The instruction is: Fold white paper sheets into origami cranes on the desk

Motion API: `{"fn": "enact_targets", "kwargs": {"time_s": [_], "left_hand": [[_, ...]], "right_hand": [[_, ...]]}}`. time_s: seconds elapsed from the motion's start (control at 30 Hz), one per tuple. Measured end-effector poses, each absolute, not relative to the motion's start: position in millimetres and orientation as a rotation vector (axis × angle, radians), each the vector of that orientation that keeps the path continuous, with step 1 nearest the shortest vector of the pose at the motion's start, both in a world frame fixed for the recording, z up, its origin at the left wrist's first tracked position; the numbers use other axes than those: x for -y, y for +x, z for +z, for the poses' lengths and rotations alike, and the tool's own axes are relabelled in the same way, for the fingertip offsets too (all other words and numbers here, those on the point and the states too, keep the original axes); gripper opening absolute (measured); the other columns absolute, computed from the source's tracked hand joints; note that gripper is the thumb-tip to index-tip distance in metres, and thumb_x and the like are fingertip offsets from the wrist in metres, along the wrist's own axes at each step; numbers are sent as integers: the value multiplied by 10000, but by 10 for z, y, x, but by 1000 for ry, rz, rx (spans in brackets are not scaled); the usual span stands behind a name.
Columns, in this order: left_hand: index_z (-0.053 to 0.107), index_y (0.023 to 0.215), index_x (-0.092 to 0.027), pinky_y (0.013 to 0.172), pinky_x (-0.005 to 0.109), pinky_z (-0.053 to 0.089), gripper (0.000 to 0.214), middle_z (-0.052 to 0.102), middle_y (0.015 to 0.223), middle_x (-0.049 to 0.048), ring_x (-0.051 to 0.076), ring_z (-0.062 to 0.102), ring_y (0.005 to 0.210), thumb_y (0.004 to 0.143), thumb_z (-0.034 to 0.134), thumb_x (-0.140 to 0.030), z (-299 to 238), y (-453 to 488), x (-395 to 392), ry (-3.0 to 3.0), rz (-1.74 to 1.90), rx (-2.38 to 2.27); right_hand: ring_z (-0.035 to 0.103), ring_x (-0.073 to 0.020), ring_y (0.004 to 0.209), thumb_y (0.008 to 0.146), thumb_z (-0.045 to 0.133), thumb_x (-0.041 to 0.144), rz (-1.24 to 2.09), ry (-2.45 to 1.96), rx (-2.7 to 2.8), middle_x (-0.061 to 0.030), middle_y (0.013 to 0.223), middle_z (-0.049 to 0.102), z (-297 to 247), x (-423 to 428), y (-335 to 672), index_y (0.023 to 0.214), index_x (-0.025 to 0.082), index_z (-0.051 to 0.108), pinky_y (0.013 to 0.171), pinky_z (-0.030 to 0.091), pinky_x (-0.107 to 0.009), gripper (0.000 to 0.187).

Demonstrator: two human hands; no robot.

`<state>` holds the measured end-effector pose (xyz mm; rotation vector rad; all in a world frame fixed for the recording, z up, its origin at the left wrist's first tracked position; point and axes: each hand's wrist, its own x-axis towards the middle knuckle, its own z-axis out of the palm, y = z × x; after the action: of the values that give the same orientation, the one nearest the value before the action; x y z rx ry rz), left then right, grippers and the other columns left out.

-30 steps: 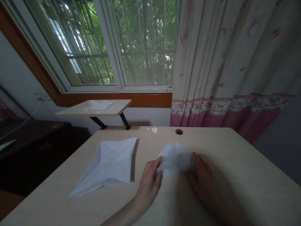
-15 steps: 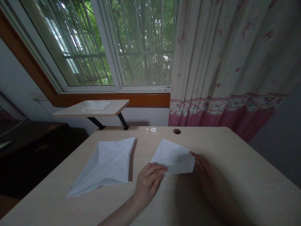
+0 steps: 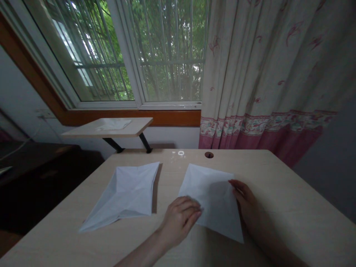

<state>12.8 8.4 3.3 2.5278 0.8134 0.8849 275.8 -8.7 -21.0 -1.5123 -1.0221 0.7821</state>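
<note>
A white sheet of paper [image 3: 214,196] lies flat on the light wooden desk [image 3: 292,207], right of centre. My left hand [image 3: 179,218] rests on the sheet's near left edge with its fingers curled down on it. My right hand [image 3: 246,204] presses the sheet's right edge, fingers bent onto the paper. To the left lies a second white paper [image 3: 126,194], creased and folded into a pointed shape, and neither hand touches it.
A round cable hole [image 3: 208,155] sits near the desk's far edge. A small raised shelf [image 3: 108,128] with a white cloth or paper stands behind the desk at left. A curtain [image 3: 267,74] hangs at right, a window behind. A dark cabinet [image 3: 33,174] is at left.
The paper between my hands has been opened out from a smaller folded shape into a larger flat sheet reaching toward me. Both hands slid nearer along its edges.
</note>
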Motion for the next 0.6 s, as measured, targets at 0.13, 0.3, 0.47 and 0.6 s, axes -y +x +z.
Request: {"fn": "enact_targets", "kwargs": {"time_s": [0.13,0.3,0.47,0.6], "left_hand": [[736,1005,-214,843,345,518,285,754,966,44,199,675,904,1011,453,-241,31,137,-79,2512,884,-863],[733,975,-192,818,348,524,350,755,914,66,210,682,866,1028,398,-280,27,137,-83,2458,995,-972],[720,965,-210,848,333,531,409,754,953,60,209,690,907,1039,325,-286,0,121,-109,2295,987,-1153],[722,974,-219,875,335,535,415,754,986,53,213,694,945,1035,320,-302,-32,116,-126,2237,979,-1200]], "right_hand": [[663,-305,1089,819,541,377,808,-1527,1021,-80,1219,679,-236,67,2762,1168,268,594,893,543,-475,370],[669,-291,1091,843,532,350,773,-1507,1059,-79,1246,673,-257,65,2784,1189,267,593,914,541,-473,362],[706,-304,1012,901,488,398,797,-1504,1109,-87,1191,708,-232,75,2777,1238,272,573,774,603,-450,370],[703,-301,1027,903,468,373,772,-1500,1136,-96,1152,723,-193,77,2752,1187,253,584,784,609,-443,329]]}}
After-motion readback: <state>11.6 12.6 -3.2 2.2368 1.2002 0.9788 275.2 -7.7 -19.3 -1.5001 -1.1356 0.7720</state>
